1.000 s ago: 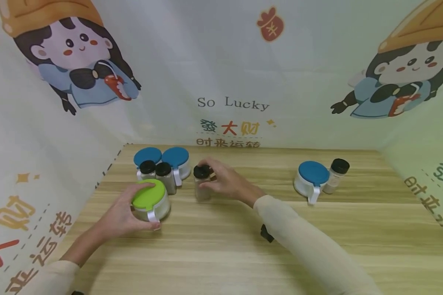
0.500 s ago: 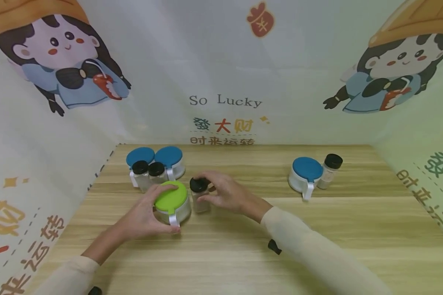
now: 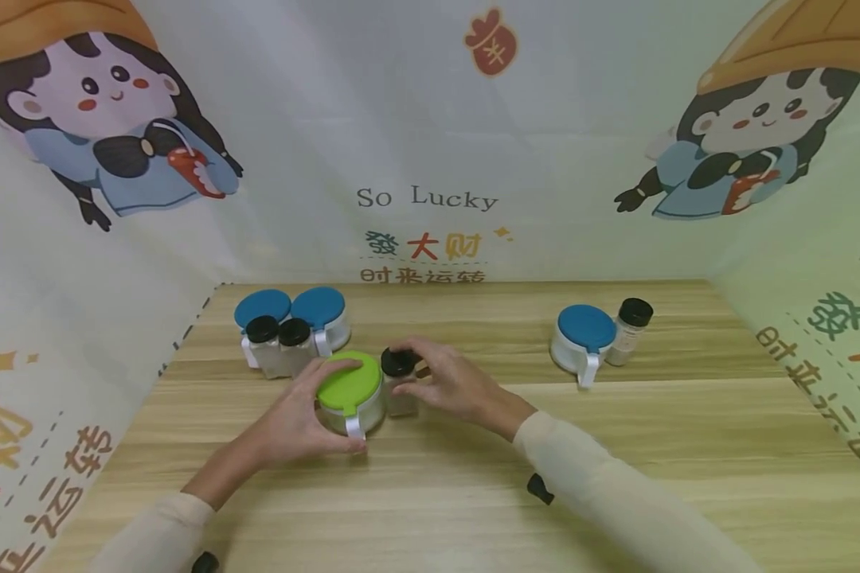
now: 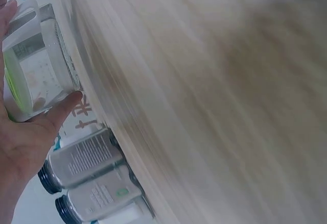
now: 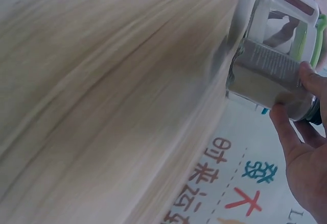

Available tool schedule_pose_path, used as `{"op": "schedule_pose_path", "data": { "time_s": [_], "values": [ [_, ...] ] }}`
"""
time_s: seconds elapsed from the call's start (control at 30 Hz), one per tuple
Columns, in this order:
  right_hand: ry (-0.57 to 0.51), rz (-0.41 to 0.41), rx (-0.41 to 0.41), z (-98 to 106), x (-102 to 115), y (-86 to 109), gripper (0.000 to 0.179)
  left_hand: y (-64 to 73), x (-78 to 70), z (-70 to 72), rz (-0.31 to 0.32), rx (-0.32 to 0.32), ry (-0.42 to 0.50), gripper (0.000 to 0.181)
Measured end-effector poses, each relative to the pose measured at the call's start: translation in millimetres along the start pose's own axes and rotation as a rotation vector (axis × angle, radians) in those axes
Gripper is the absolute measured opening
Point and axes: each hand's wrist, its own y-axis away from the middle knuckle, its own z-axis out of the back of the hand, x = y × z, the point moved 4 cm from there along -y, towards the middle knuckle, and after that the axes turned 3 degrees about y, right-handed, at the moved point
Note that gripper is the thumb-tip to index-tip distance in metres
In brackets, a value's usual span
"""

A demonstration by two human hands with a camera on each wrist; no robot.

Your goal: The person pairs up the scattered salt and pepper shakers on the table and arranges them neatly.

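Observation:
In the head view my left hand [image 3: 294, 422] holds a clear jar with a bright green lid [image 3: 349, 383] and a white handle, thumb by the handle and fingers over the lid's far side. Right beside it, my right hand [image 3: 462, 386] grips a black-capped seasoning bottle [image 3: 396, 364] near its top. Jar and bottle stand upright, side by side. The right wrist view shows thumb and fingers around the bottle [image 5: 263, 76], its grey label facing the camera. In the left wrist view the jar [image 4: 41, 66] sits between thumb and fingers.
At the back left, two blue-lidded jars [image 3: 318, 309] stand behind two black-capped bottles [image 3: 263, 348]. Another blue-lidded jar [image 3: 585, 328] and a black-capped bottle [image 3: 631, 333] are at the back right. A printed cloth [image 3: 430, 119] encloses the wooden table [image 3: 437, 509].
My left hand has brought the green-lidded jar rightward, away from the two bottles, up to the bottle in my right hand. That bottle has come slightly nearer and to the right. The head view has shifted.

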Motion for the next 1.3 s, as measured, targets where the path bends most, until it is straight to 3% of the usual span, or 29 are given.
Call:
{"op": "schedule_pose_path", "data": {
  "time_s": [0.37, 0.47, 0.8, 1.3],
  "values": [
    [-0.083, -0.121, -0.059, 21.8, -21.6, 15.4, 0.048, -36.1, -7.9, -20.9, -0.017, 0.027, 0.018, 0.102],
    [-0.102, -0.121, -0.077, 28.0, -25.8, 18.3, 0.049, -44.5, -10.3, -26.0, -0.018, 0.038, 0.037, 0.102],
    [-0.083, -0.200, -0.113, 47.5, -41.0, 26.3, 0.049, -79.7, -14.5, -42.5, -0.061, 0.084, 0.022, 0.102],
    [-0.086, -0.271, -0.196, 68.7, -59.4, 35.1, 0.052, -119.5, -24.6, -59.2, -0.061, 0.113, 0.079, 0.102]
  ]
}}
